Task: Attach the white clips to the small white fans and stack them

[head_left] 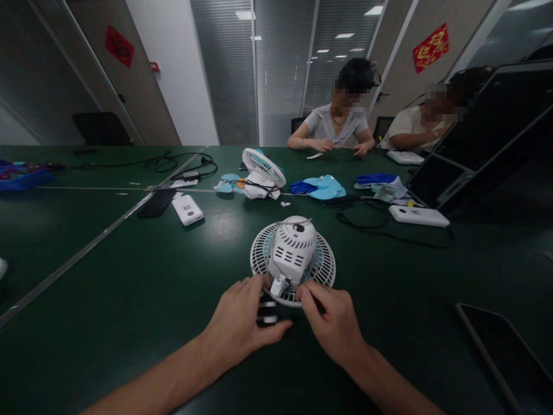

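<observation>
A small white fan (291, 251) lies face down on the dark green table, its motor housing up and its round grille below. A thin cord runs round the housing, and a white plug-like piece (279, 285) sits at the near side. My left hand (242, 317) is curled at the near left of the fan, fingertips against it and thumb held away. A blurred black-and-white part (268, 310) shows between thumb and fingers. My right hand (332, 320) is closed in a pinch at the near right rim of the grille; what it pinches is hidden.
Another white fan (261, 176) lies farther back, beside light blue fan blades (326, 187) and blue gloves (378, 181). White power banks (188, 210) and black cables (367, 222) lie about. A dark phone (505, 351) is at right. Two people (337, 124) sit across the table.
</observation>
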Demonstrator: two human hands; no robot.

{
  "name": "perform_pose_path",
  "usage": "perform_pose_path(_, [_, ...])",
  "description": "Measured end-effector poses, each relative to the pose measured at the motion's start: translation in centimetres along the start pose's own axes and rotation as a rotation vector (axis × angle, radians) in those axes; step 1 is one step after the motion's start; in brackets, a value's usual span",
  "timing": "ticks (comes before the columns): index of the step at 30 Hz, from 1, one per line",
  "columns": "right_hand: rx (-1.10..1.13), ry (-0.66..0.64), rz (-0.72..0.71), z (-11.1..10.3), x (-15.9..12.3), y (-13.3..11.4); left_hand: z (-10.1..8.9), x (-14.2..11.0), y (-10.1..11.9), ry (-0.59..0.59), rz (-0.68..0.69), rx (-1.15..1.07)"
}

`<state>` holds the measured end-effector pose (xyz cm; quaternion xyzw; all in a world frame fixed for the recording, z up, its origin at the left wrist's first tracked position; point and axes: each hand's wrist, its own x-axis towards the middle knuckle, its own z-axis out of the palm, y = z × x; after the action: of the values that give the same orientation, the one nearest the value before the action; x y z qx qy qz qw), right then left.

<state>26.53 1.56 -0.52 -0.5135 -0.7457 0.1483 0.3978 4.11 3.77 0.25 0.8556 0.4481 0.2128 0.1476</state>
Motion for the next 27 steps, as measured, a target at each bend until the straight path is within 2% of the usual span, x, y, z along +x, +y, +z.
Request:
perform_pose_path(7, [-0.014, -0.018, -0.056, -0.1, 0.1, -1.0, -1.1, -0.9, 0.0, -0.107, 0.006, -0.101])
perform_pose_path(11, [-0.024, -0.03, -0.102, -0.3, 0.0, -1.3, -1.4, -1.0, -0.3, -0.076, 0.027, -0.147])
perform_pose_path(14, [-0.014, -0.073, -0.127, -0.2, -0.2, -1.4, -1.4, -1.1, -0.1, -0.08, 0.02, -0.061])
perform_pose_path(20, [-0.016, -0.1, -0.15, 0.1, -0.5, -1.5, -2.3, -0.4, 0.9, -0.219, -0.051, 0.07])
perform_pose_path(24, [-0.019, -0.112, -0.168, 0.1, -0.5, -1.5, -2.9, -0.3, 1.3, -0.328, 0.028, 0.067])
perform_pose_path(27, [-0.019, -0.119, -0.198, 0.2, -0.5, -1.6, -2.9, -0.5, 1.3, -0.346, 0.066, 0.044])
